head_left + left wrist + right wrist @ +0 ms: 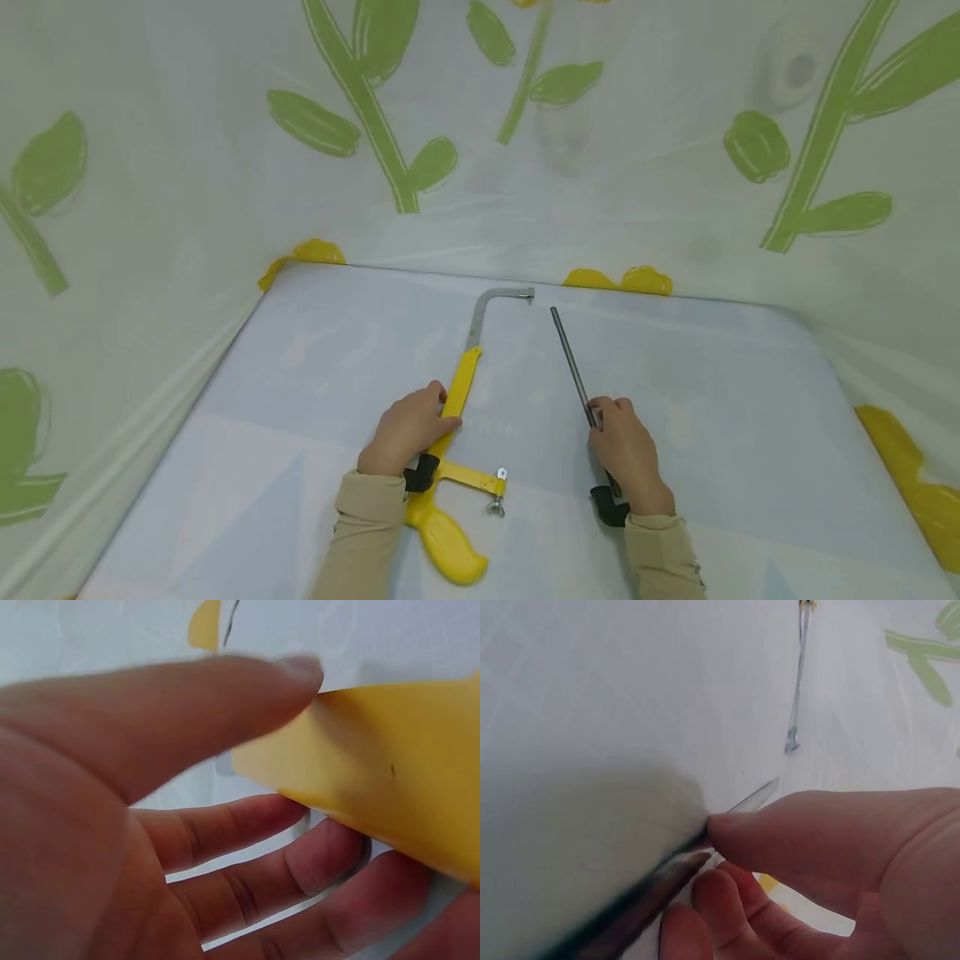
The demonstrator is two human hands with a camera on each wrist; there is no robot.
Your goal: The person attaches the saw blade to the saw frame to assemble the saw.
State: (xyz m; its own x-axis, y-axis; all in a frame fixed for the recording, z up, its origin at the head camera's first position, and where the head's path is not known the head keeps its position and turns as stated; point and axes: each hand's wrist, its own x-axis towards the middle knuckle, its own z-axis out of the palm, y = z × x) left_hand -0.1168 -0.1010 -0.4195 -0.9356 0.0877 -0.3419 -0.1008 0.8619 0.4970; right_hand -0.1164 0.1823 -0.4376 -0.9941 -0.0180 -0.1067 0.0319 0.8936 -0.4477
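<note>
In the head view a yellow hacksaw frame [460, 390] lies at the middle of the table, its grey curved end pointing away and its yellow handle toward me. No blade shows across it. My left hand [408, 427] grips the yellow bar; up close, the thumb [247, 690] is on one side and the fingers [322, 859] curl at the other edge. A thin grey metal rod [572, 360] slants to the right of the frame. My right hand [624, 442] pinches it between thumb [780, 825] and fingers, its far end sticking out beyond them.
A short yellow arm with a wing nut [496, 505] juts rightward from the frame near the handle. The table [735, 400] has a pale patterned cover. Behind it hangs a whitish sheet [645, 200] printed with green leaves, meeting the table's back edge.
</note>
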